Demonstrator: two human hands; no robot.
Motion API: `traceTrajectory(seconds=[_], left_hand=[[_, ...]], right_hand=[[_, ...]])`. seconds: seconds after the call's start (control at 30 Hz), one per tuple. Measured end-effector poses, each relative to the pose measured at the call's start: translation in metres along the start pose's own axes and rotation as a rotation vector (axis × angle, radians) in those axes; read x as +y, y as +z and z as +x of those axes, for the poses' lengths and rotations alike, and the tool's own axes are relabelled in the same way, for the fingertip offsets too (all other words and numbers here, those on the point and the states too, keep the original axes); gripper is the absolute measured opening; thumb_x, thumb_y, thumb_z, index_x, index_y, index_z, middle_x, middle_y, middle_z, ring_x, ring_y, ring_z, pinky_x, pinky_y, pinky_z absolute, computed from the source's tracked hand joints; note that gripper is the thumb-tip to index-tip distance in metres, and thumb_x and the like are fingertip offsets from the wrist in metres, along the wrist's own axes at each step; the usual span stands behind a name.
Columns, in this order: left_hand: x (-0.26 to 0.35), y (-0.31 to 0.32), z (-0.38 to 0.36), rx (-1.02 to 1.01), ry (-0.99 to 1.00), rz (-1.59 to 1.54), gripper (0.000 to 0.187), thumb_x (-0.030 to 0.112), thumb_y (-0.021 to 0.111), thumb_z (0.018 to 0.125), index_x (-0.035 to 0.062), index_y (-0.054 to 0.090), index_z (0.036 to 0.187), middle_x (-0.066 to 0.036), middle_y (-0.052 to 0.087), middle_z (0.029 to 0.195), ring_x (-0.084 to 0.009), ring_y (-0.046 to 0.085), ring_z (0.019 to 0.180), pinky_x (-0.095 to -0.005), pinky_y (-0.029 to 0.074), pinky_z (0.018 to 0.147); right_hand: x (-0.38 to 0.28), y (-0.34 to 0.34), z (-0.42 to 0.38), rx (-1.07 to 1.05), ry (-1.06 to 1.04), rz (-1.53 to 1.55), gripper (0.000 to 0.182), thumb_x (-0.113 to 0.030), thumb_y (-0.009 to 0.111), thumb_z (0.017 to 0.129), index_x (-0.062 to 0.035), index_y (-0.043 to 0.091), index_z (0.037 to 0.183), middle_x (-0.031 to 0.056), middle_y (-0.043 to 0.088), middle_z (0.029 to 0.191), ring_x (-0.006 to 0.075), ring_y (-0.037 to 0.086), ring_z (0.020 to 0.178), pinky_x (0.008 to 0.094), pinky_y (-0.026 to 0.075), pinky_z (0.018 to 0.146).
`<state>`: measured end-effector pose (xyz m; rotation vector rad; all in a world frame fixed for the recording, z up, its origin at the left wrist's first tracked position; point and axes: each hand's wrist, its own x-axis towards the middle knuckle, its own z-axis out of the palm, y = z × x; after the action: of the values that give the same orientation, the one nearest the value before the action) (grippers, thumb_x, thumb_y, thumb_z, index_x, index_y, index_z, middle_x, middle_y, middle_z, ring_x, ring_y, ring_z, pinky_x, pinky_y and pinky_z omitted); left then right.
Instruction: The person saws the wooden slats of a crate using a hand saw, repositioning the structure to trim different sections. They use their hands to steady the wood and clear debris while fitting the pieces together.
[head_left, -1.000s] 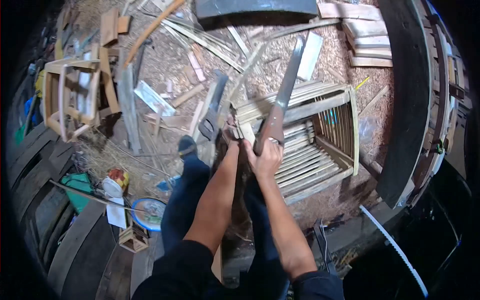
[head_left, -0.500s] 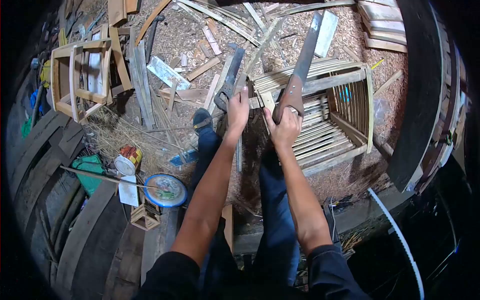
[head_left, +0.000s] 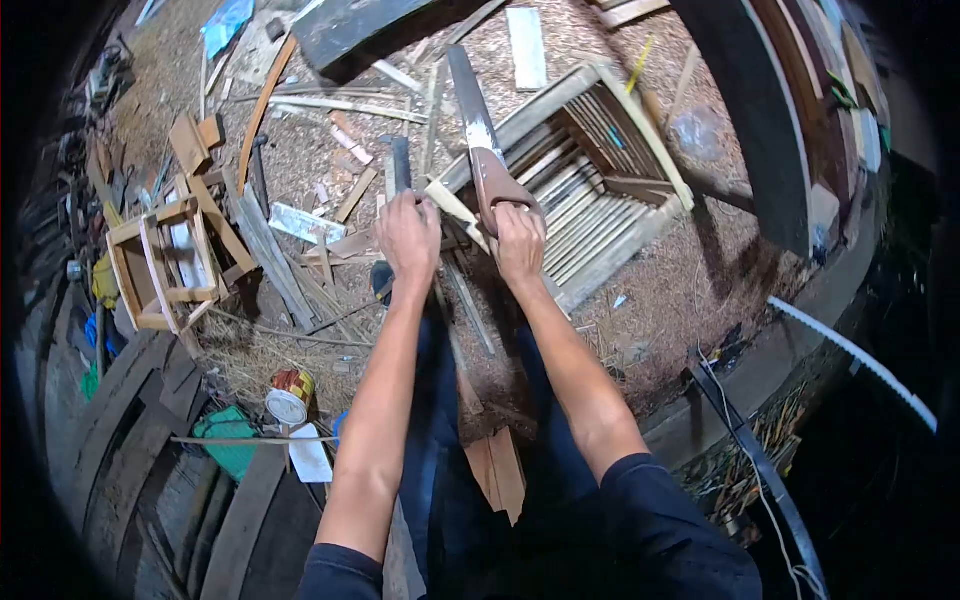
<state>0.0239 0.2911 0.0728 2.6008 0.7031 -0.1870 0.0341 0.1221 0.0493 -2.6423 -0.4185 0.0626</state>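
My right hand (head_left: pixel 520 240) is closed round the brown wooden handle of a large handsaw (head_left: pixel 480 130), its long blade pointing away from me. My left hand (head_left: pixel 408 238) is closed with fingers curled. From it a second, smaller handsaw (head_left: pixel 401 165) extends forward with its dark blade; the handle is hidden under the fingers. Just beyond and right of my hands, a slatted wooden crate (head_left: pixel 625 265) lies on the ground with its open side facing up. The large saw overlaps the crate's left side.
Sawdust and loose wood strips (head_left: pixel 345 105) cover the ground. At left stand a small wooden frame (head_left: pixel 160 260) and a paint can (head_left: pixel 290 397). A dark beam (head_left: pixel 385 30) lies at the far side. A toothed white blade (head_left: pixel 855 360) sticks out at right.
The view has turned, so the crate sits further up and left. My left hand has drawn back with the smaller saw, and the large saw's blade now leans left instead of right.
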Motion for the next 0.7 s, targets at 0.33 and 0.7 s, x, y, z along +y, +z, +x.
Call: traceTrajectory(seconds=[0.33,0.7], left_hand=[[0.064,0.018,-0.029,-0.084,0.299,0.123,0.018,0.019,0.059,0.083,0.0069,0.062,0.096,-0.012,0.062,0.097,-0.0294,0.056,0.097,-0.0426,0.044,0.084],[0.098,0.073,-0.063,-0.533,0.543,0.276,0.034,0.033,0.058,0.089,0.0052,0.063,0.108,-0.015,0.064,0.111,-0.0313,0.056,0.109,-0.043,0.042,0.093]], right_hand=[[0.114,-0.111,-0.071,0.018,0.234,-0.157,0.04,-0.003,0.072,0.065,-0.0045,0.06,0.103,0.0094,0.063,0.102,0.0283,0.058,0.099,0.0404,0.045,0.088],[0.18,-0.122,-0.097,-0.004,0.322,-0.158,0.034,-0.022,0.074,0.075,-0.0033,0.055,0.096,0.0133,0.06,0.096,0.0328,0.055,0.094,0.0414,0.044,0.087]])
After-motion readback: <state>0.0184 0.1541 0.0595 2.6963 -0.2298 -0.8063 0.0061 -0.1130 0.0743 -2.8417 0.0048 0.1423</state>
